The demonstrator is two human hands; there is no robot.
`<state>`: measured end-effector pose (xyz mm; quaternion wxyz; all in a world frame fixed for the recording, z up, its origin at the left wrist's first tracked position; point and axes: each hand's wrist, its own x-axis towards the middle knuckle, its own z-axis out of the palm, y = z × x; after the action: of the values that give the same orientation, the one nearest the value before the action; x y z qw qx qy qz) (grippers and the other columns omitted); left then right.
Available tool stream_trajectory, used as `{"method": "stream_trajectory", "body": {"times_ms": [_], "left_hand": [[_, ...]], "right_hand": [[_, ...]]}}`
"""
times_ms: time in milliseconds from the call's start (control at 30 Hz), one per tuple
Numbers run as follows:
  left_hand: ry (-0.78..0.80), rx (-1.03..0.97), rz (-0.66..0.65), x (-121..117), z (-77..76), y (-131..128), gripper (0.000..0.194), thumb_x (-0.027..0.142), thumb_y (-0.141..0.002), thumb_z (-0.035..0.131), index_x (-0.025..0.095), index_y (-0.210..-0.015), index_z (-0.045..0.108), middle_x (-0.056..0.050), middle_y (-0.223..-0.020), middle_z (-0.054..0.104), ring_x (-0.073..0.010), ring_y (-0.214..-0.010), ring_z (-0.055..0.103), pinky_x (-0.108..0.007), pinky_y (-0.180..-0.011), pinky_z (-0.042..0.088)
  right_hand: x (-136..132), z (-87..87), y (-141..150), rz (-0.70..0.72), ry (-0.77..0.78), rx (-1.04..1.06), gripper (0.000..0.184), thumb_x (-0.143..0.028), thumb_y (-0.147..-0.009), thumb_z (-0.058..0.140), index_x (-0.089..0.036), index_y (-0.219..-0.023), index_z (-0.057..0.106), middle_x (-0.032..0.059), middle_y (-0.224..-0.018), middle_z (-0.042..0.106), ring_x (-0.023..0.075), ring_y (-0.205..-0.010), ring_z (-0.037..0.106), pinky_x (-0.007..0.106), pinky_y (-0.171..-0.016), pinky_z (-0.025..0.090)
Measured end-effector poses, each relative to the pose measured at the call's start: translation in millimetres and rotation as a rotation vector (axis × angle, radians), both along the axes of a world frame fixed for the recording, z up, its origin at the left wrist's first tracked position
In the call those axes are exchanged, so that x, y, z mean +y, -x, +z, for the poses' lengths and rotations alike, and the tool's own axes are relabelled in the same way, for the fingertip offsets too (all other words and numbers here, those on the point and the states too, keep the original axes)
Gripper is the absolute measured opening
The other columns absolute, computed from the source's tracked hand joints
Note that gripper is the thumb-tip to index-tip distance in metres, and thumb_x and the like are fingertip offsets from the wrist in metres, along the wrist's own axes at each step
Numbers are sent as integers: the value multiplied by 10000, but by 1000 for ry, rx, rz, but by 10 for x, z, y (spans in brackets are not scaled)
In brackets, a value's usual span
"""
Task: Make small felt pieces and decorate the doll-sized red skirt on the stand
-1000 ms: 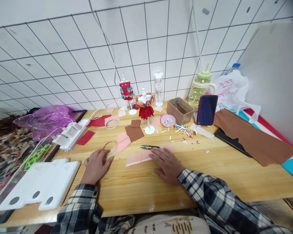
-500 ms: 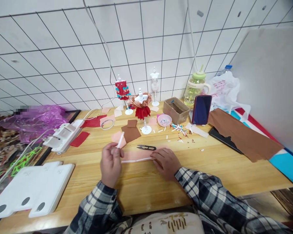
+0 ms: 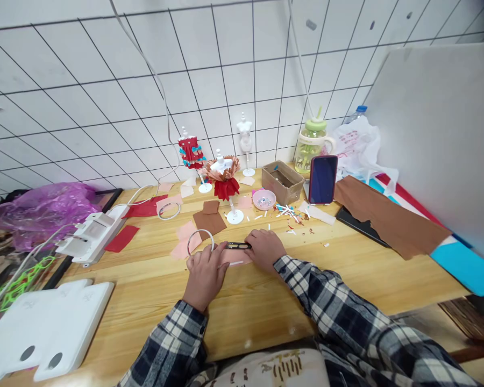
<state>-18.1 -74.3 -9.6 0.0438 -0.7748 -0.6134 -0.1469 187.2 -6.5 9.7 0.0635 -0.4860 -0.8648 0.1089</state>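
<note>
We rest our left hand (image 3: 205, 274), palm down with its fingers close together, on the left end of the pink strip (image 3: 236, 257) on the table (image 3: 242, 312). Our right hand (image 3: 266, 248) bends over the strip's right end, fingers bunched by the snips (image 3: 237, 245); we cannot tell whether either hand pinches anything. A ring (image 3: 200, 230) stands tilted just behind our left fingers. Beyond, we see brown sheets (image 3: 210, 221), then the dish (image 3: 263, 200), the box (image 3: 283, 181) and the phone (image 3: 322, 180); the bare stand (image 3: 246, 141) is near the wall (image 3: 210, 86).
</note>
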Motion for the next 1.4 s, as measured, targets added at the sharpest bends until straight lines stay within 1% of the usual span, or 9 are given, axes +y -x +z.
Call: {"method": "stream_trajectory", "body": {"times_ms": [367,567,700,833,933,1100,1267,1333,1400], "left_hand": [[-127,-1,27,77,23,-10,491,373,-907,512,216,-1372,488,-146,-1146,597,-292,-956,525,-441,-847,352],[-160,-172,-145,27,50,84,373,117,-891,371,194,-1158,620,-107,-1095,681,-250,-986,580,-426,-886,373],[-152,-243,-174,-38,73,75,330,112,-901,399,206,-1126,621,-91,-1124,712,-220,-928,638,-425,-888,390],[-205,-532,-53,-61,36,-9,341,203,-937,467,192,-1275,424,-109,-1076,735,-204,-908,682,-422,-910,437],[-206,-682,-63,-58,15,-34,408,228,-940,503,188,-1305,324,-114,-1069,742,-196,-961,692,-423,-948,453],[-136,-645,-158,-68,-1,-21,547,264,-931,530,178,-1405,271,-85,-1007,760,-197,-1017,681,-409,-974,470],[46,-584,-351,-82,-20,-45,820,271,-967,442,149,-1505,-164,-100,-1053,747,-199,-1088,654,-398,-952,495],[75,-543,-397,-70,-18,-50,814,263,-974,416,158,-1499,-197,-102,-1069,742,-205,-1102,647,-392,-942,499],[70,-489,-407,-48,-13,-49,784,256,-971,421,182,-1519,-135,-99,-1076,738,-213,-1097,648,-385,-937,499]], "right_hand": [[-38,-18,46,0,-38,173,282,-447,-928,513,-261,-1063,678,50,-1101,686,224,-1016,544,383,-858,371],[-196,-9,139,14,-47,147,371,-502,-918,492,-224,-1131,615,80,-1119,644,243,-1018,515,379,-838,386],[-302,-27,12,-33,-57,96,259,-393,-936,474,-201,-991,639,100,-1014,631,248,-975,509,369,-806,383],[-272,-97,-82,-24,-82,58,229,-353,-927,497,-202,-1043,625,104,-1080,629,257,-1022,505,406,-850,363],[-242,-100,-76,-19,-119,133,254,-335,-929,494,-205,-1112,612,103,-1150,626,266,-1074,499,440,-894,349],[-367,-21,44,106,-182,582,317,-314,-941,469,-189,-1218,558,99,-1163,639,236,-1059,528,407,-941,384],[-469,-46,163,220,-118,891,394,-314,-890,569,-183,-1258,525,82,-1137,667,224,-1028,573,378,-919,450],[-465,-93,184,201,-102,937,411,-294,-856,618,-197,-1247,539,68,-1127,678,221,-1028,583,371,-909,465],[-449,-143,191,166,-96,959,388,-267,-832,645,-214,-1210,571,52,-1081,700,217,-989,601,365,-879,482]]}}
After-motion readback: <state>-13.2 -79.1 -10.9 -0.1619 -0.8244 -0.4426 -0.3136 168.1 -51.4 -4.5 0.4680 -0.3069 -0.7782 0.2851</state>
